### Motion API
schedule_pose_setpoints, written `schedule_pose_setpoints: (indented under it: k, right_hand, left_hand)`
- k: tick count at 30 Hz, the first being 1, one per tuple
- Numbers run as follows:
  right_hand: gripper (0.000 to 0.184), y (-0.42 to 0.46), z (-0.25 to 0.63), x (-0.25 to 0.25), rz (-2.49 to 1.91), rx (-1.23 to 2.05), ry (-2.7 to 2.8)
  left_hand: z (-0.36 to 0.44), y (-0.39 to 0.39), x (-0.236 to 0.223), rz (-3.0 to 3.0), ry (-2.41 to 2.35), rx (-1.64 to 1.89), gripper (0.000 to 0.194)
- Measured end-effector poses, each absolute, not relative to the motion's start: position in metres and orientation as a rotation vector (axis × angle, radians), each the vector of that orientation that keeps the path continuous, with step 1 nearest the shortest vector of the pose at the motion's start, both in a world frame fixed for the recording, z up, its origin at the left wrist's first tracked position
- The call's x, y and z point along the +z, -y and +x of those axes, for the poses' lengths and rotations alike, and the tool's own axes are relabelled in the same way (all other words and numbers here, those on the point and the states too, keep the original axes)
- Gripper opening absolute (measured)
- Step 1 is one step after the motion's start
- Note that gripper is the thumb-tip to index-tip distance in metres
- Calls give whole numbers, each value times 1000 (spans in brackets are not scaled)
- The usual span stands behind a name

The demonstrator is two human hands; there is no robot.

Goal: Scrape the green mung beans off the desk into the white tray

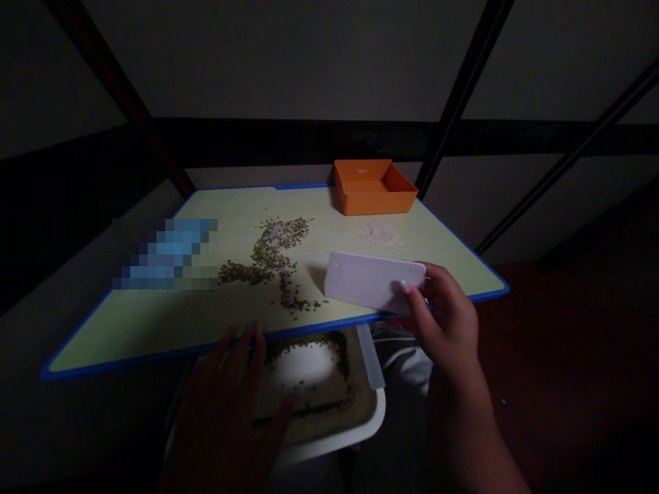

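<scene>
My right hand (447, 319) is closed around the right end of a white plastic scraper (368, 278), thumb on its near face. The scraper stands on edge on the table board, near its front rim. Left of it lies a loose spread of small dark green beans (268, 264) mixed with white grains. My left hand (231, 391) has its fingers apart, fingertips by the board's front edge, over the left part of a white tub (379, 412). Inside the tub, green beans lie along the sides, around a bright patch of bottom.
A yellow-green table board (169, 322) has a raised blue rim. At its back right stands an orange bin (378, 202), with a small heap of white grains (379, 234) before it. A pixelated blue patch covers the left side. Dark panelled walls rise behind.
</scene>
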State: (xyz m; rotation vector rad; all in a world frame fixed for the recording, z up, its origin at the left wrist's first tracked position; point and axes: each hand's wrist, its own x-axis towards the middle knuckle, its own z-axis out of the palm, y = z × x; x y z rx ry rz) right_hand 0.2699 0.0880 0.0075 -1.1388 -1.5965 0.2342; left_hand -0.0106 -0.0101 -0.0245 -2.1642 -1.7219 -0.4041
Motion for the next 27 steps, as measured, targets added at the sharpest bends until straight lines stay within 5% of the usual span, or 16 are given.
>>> schedule_pose_setpoints:
  k: [27]
  right_hand:
    - [11, -79, 274, 14, -1089, 304, 1608]
  left_hand:
    - [-11, 11, -25, -2156, 1691, -456, 77]
